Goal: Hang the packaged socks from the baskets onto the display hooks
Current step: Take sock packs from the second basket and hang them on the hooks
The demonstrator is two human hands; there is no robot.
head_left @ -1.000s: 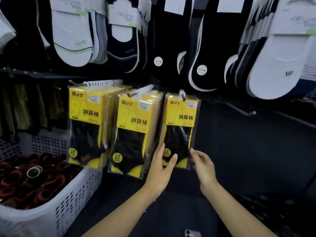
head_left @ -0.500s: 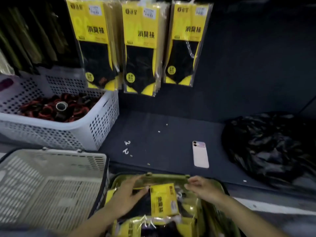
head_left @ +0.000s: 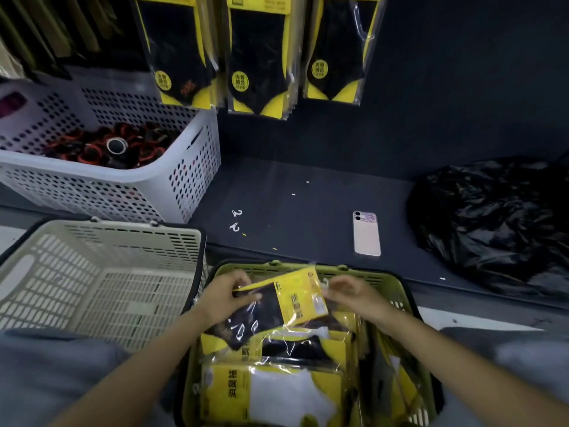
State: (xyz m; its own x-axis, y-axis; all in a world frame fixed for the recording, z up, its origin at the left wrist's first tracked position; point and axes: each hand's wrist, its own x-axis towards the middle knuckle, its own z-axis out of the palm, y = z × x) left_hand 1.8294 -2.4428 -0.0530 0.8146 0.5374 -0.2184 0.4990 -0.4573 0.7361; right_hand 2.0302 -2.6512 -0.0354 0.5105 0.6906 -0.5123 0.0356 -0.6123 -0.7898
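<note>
Low in the frame, over the olive-green slotted plastic basket [head_left: 397, 291], both hands pinch a glossy, crinkled yellow-and-black sock packet [head_left: 277, 306]: left hand [head_left: 226, 298] at its lower-left end, right hand [head_left: 354, 292] at its yellow card header, long axis running lower left to upper right.

The hanging sock packs [head_left: 257, 53] at the top of the frame are cut off by the upper edge; their hooks are out of view. The green basket [head_left: 409, 306] is cut off at the bottom edge. Print on the held sock pack [head_left: 300, 298] is blurred. The black bag [head_left: 492, 223] runs past the right edge.
</note>
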